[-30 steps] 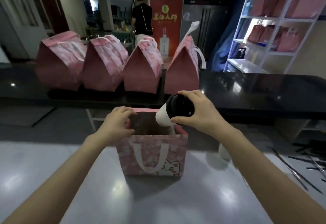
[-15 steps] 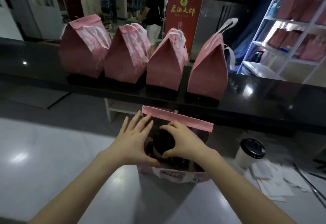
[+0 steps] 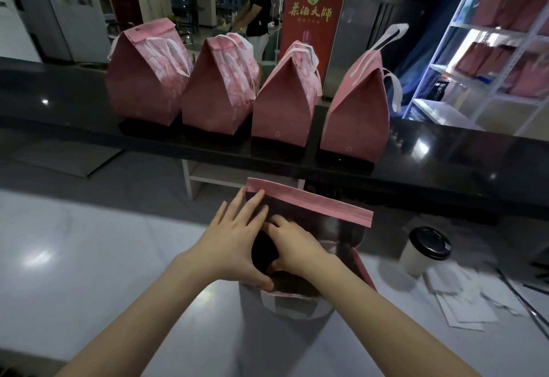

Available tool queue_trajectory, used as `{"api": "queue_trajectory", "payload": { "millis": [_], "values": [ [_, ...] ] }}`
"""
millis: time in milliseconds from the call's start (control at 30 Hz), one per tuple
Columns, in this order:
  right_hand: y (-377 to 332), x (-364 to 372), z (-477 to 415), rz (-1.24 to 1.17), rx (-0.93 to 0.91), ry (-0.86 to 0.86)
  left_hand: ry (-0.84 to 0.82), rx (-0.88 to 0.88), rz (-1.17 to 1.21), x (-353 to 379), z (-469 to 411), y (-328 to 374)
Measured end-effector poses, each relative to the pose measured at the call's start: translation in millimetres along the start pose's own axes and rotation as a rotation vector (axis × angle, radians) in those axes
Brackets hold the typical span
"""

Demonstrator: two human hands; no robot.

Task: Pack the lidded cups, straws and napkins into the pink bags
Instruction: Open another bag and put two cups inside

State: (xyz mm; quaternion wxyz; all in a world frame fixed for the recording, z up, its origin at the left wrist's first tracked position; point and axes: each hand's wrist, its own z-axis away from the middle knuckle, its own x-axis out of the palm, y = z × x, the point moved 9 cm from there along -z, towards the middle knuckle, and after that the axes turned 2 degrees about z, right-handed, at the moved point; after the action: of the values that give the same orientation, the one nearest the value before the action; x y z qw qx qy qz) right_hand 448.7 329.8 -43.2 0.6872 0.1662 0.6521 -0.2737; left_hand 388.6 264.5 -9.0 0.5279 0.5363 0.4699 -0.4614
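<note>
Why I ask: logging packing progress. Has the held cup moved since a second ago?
Yes. The cup has gone down, from above the bag's rim to inside the bag, right hand gripping it.

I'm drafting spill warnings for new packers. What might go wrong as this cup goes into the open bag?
The right hand grips the cup around its lid, which might pop off. The open pink bag is steadied only by the left hand and may tip. The second cup stands near the right forearm and could be knocked over.
</note>
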Motion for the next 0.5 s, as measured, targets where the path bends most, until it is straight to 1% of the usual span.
{"api": "queue_trajectory", "payload": {
  "millis": [500],
  "values": [
    [23.6, 27.8, -21.3, -0.008, 0.115, -0.123, -0.023, 0.039, 0.069, 7.3, -15.4, -12.0]
  ]
}}
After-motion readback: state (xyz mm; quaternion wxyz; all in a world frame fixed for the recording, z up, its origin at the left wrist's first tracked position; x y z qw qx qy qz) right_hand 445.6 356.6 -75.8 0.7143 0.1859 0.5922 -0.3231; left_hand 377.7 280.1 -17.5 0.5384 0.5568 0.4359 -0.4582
